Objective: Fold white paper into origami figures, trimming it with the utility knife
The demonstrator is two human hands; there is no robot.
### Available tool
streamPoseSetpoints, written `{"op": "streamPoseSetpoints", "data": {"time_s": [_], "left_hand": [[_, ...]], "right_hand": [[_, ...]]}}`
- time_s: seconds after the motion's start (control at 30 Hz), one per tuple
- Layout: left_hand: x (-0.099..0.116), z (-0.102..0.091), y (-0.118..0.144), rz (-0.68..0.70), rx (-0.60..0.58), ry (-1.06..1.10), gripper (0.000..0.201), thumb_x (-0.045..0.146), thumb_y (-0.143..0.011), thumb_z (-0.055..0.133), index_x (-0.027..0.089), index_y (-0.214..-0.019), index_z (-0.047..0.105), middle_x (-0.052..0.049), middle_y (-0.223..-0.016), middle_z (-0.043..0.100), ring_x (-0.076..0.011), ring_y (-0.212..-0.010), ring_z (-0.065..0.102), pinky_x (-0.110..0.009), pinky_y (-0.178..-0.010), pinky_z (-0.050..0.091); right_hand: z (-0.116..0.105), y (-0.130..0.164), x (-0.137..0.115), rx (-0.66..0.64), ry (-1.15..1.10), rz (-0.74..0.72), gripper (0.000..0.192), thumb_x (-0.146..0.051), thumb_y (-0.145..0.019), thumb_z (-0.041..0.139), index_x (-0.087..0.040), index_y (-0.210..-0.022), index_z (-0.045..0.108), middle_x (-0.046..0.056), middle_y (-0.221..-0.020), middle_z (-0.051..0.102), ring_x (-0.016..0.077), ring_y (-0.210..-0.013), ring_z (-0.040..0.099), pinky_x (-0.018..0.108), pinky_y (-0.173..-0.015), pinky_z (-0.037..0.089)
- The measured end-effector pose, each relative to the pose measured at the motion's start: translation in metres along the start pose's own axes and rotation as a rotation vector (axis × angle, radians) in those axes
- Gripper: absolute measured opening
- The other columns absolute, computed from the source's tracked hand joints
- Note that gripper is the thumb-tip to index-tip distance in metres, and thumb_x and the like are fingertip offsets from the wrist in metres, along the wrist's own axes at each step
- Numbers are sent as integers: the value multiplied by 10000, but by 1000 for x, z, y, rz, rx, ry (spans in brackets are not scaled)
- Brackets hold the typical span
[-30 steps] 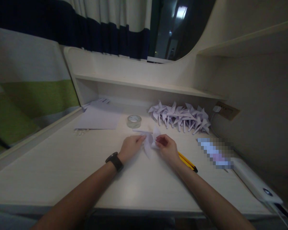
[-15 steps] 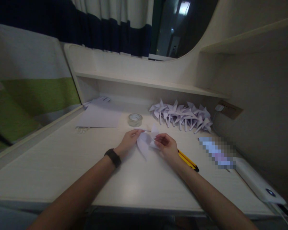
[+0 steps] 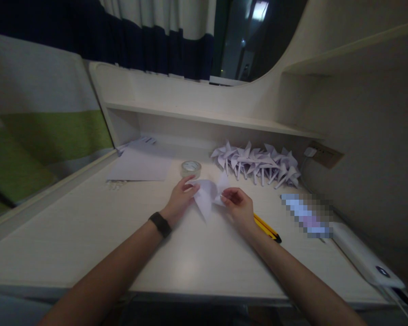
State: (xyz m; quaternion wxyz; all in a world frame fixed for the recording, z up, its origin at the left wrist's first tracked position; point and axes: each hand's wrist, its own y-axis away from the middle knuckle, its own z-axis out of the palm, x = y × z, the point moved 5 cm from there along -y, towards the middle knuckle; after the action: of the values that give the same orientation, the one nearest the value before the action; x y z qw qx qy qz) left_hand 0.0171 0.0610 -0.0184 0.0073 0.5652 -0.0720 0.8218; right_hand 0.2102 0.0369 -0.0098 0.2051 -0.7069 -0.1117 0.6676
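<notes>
Head view, and we start at the far left: a flat sheet of paper (image 3: 141, 165) lies on the tabletop (image 3: 88, 226), with a roll of clear tape (image 3: 191, 168) just to its right. Then comes our left hand (image 3: 180, 199), black band on the wrist, its grip closed lightly on the left edge of a folded white paper piece (image 3: 207, 194). That piece sits between both hands, just above the tabletop and near the tape, with pointed flaps sticking up and down. Our right hand (image 3: 238, 207) pinches its right edge, fingers curled onto the paper. We judge the piece very light, thin and easy to crush; the creases give it a little stiffness, so the folded edges and centre look like the safest places to hold, not the loose tips. A yellow utility knife (image 3: 267, 227) lies just beside the right wrist. Behind it, a row of finished paper pinwheels (image 3: 258, 163) rests against the back of the desk.
</notes>
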Motion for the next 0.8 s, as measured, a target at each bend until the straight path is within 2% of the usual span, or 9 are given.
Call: {"op": "streamPoseSetpoints", "data": {"time_s": [0.1, 0.23, 0.33, 0.5, 0.63, 0.8], "left_hand": [[-3, -1, -2, -32, 8, 89, 515, 304, -726, 738, 187, -1172, 508, -85, -990, 648, -172, -863, 636, -354, -819, 500], [-6, 6, -3, -51, -105, 113, 382, 350, -731, 734, 132, -1005, 581, -90, -942, 657, -166, -811, 630, -341, -799, 488], [-5, 9, -1, -23, -128, 31, 415, 396, -694, 754, 122, -969, 606, -88, -915, 664, -170, -761, 621, -315, -719, 481], [0, 6, 2, 43, -59, -199, 356, 438, -709, 717, 119, -842, 631, -49, -796, 649, -144, -665, 569, -260, -606, 428], [5, 7, 4, 107, -51, -332, 282, 392, -716, 709, 131, -744, 604, -19, -720, 609, -127, -633, 529, -237, -570, 394], [2, 11, 3, 125, -53, -403, 286, 403, -731, 681, 153, -752, 543, -7, -708, 590, -127, -627, 532, -238, -573, 399]], "right_hand": [[0, 2, -3, 27, -20, -3, 188, -275, -669, 718, -194, -799, 610, 29, -799, 660, 171, -755, 629, 331, -739, 519], [1, 4, -8, 46, -45, 5, 202, -287, -661, 727, -194, -797, 610, 28, -790, 658, 168, -745, 624, 308, -706, 517], [3, 5, -8, 31, -85, 18, 209, -271, -643, 747, -196, -783, 613, 18, -779, 654, 161, -735, 622, 291, -690, 507], [5, 5, -3, -1, -108, 37, 202, -251, -638, 756, -205, -782, 623, 9, -778, 656, 160, -738, 621, 289, -693, 498], [5, 5, -1, -14, -100, 35, 191, -242, -647, 748, -207, -793, 629, 10, -791, 658, 160, -746, 620, 293, -704, 496], [4, 5, -1, -18, -88, 27, 184, -235, -650, 745, -202, -790, 631, 13, -787, 657, 162, -743, 619, 294, -705, 496]]}}
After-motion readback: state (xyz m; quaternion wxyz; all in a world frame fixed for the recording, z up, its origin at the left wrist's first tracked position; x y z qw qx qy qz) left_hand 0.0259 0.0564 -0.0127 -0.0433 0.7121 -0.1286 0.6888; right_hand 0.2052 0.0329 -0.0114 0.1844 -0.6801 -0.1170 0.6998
